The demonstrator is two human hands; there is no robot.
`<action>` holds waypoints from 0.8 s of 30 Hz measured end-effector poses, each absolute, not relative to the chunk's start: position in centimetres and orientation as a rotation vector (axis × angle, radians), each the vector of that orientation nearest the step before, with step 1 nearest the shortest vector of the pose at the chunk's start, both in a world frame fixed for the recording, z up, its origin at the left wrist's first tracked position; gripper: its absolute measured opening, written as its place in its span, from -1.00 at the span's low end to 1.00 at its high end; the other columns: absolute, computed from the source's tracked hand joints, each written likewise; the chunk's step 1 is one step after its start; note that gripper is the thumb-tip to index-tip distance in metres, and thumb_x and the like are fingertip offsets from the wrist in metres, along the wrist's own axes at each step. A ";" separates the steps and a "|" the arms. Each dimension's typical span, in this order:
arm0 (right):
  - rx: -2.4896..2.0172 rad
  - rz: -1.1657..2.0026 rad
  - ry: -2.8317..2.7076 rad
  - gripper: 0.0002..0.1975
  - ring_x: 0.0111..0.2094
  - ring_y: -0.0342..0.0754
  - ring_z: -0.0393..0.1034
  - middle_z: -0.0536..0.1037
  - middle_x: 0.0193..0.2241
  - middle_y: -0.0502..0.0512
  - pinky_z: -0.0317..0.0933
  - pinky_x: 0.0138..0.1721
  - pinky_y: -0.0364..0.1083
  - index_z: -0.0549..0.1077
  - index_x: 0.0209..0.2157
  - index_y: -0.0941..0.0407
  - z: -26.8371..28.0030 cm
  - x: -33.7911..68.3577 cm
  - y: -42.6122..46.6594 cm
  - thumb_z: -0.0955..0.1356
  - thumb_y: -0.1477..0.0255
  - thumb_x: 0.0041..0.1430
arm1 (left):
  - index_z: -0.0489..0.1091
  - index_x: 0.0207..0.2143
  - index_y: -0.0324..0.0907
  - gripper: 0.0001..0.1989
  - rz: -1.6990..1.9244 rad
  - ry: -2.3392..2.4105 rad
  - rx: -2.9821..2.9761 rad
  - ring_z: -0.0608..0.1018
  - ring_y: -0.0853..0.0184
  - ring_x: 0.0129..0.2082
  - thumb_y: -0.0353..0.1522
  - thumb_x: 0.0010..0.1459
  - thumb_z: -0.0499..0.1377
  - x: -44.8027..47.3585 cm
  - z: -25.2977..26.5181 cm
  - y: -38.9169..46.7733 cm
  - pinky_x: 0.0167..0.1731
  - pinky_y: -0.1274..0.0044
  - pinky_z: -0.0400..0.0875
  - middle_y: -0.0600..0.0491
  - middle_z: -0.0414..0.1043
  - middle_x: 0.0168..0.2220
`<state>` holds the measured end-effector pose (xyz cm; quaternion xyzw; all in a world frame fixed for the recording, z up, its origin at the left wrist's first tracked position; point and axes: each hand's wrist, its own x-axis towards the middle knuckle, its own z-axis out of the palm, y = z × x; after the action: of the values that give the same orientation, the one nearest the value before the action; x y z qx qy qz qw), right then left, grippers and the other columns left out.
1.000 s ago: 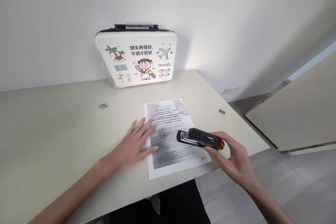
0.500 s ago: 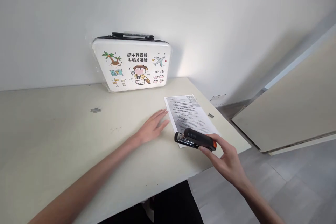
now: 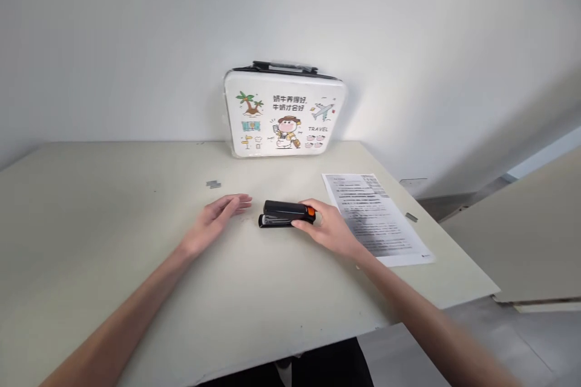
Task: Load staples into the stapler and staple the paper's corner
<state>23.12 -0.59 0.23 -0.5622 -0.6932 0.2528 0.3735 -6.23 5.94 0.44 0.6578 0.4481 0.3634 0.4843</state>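
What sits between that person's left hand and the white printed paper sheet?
The head view shows a black, orange-ended stapler and the right hand holding it, between the left hand and the sheet.

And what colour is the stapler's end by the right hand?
The end piece is orange; the stapler is mostly black. The head view shows it best.
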 end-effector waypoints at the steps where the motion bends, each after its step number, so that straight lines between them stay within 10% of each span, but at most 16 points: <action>1: -1.427 0.669 -1.779 -0.72 -0.12 0.06 0.55 0.67 -0.13 0.05 0.37 -0.08 -0.01 0.53 -0.08 0.02 0.1 22.5 0.2 0.46 0.21 0.22 | 0.58 0.05 -0.10 -0.42 0.922 1.083 1.566 0.59 0.01 0.14 0.13 0.31 0.16 -6.1 0.3 5.9 0.28 0.20 0.37 -0.09 0.55 0.18; 24: -1.401 0.842 -1.524 -0.57 0.09 0.06 0.50 0.61 0.09 0.16 0.33 0.16 0.06 0.54 0.07 0.05 -2.9 20.7 1.4 0.20 0.10 0.50 | 0.48 0.03 -0.08 -0.62 1.170 1.342 1.406 0.57 0.14 0.05 -0.03 0.41 0.10 -5.1 -0.3 5.0 0.14 0.33 0.40 -0.04 0.58 0.04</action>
<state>20.67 1.42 -2.85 -0.5637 -0.6131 0.3387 0.4379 -5.05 5.05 -0.35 0.5617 0.5360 0.4673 0.4230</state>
